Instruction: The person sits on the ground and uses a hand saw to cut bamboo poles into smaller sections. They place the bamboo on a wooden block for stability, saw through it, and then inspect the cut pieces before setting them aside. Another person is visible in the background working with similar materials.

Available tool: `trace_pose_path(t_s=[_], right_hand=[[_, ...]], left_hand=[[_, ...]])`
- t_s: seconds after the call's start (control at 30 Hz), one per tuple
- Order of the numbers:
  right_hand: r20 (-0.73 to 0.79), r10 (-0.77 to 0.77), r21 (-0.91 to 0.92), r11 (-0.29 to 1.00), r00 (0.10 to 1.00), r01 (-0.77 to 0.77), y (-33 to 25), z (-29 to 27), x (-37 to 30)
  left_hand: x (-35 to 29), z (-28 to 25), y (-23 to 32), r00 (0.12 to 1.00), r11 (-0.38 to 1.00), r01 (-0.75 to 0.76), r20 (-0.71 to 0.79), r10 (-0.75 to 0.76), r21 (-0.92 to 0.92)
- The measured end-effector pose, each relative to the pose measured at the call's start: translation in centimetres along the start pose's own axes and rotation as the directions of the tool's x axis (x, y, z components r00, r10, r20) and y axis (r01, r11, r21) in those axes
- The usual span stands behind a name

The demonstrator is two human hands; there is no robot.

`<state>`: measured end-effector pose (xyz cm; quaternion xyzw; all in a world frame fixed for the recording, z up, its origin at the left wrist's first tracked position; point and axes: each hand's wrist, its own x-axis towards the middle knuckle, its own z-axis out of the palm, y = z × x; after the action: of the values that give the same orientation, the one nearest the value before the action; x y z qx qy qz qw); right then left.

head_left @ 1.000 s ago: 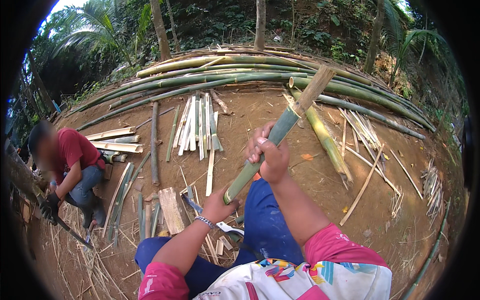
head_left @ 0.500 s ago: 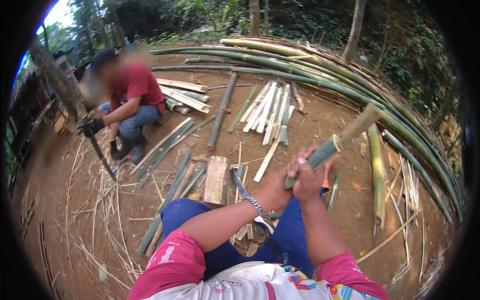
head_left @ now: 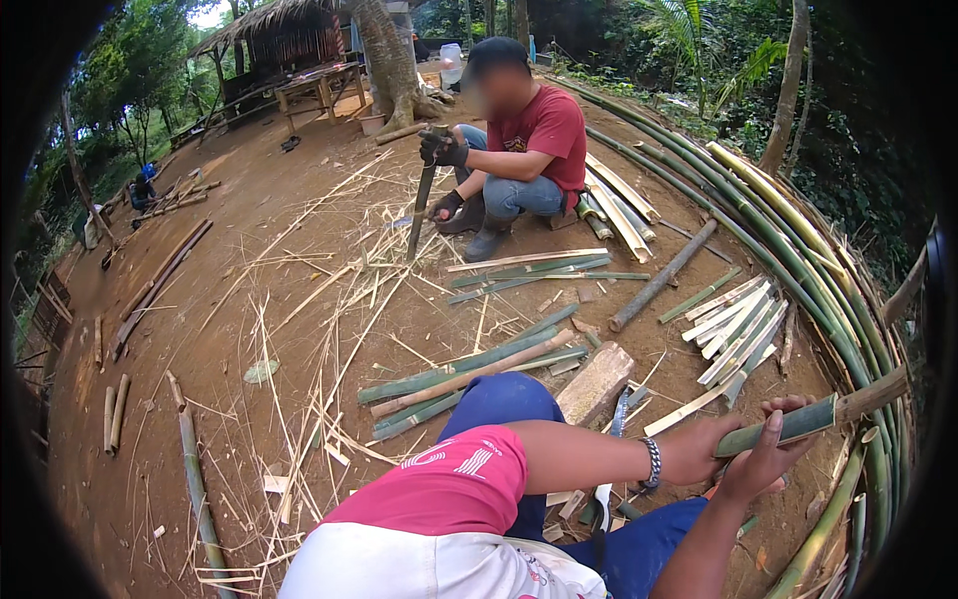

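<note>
Both my hands grip a short green bamboo tube [head_left: 783,427] at the right, tilted up toward the far right. A brown wooden rod [head_left: 874,393] sticks out of its far end. My left hand [head_left: 697,449], with a chain bracelet at the wrist, is closed around the tube's near part. My right hand [head_left: 760,461] is closed on it from the near side, and some fingers are hidden. A long knife [head_left: 620,411] with a pale handle lies between my legs, beside a squared wooden block [head_left: 597,384].
Across from me a gloved person in a red shirt [head_left: 544,135] squats, holding an upright dark strip [head_left: 422,210]. Split bamboo pieces [head_left: 736,324] lie at right, before long bamboo poles [head_left: 788,230]. More bamboo lengths [head_left: 469,369] and thin shavings [head_left: 329,389] cover the ground. Behind stands a thatched hut [head_left: 289,50].
The view has swung left, bringing the hut and more ground into sight. My hands and the bamboo tube now appear farther right and lower, with the grip kept.
</note>
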<state>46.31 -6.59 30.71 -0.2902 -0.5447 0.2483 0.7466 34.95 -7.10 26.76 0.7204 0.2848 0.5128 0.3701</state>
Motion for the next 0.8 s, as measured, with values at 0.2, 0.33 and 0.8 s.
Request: trace_pose_path(t_s=[0.2, 0.33, 0.8], right_hand=[[-0.069, -0.567, -0.405, 0.768, 0.821, 0.496, -0.9, 2.1, 1.0], [-0.085, -0.57, -0.273, 0.802, 0.817, 0.531, 0.5, 1.4, 0.8], [0.064, 0.828, -0.863, 0.327, 0.557, -0.386, 22.0, -10.8, -13.6]], left_hand=[[1.3, -0.4, -0.4, 0.992, 0.996, 0.088, -0.086, -0.089, -0.017], [3.4, -4.7, -3.3, 0.888, 0.967, 0.109, -0.46, 0.01, 0.231], [1.7, -24.5, -6.1, 0.971, 0.585, 0.16, -0.232, 0.05, 0.795]])
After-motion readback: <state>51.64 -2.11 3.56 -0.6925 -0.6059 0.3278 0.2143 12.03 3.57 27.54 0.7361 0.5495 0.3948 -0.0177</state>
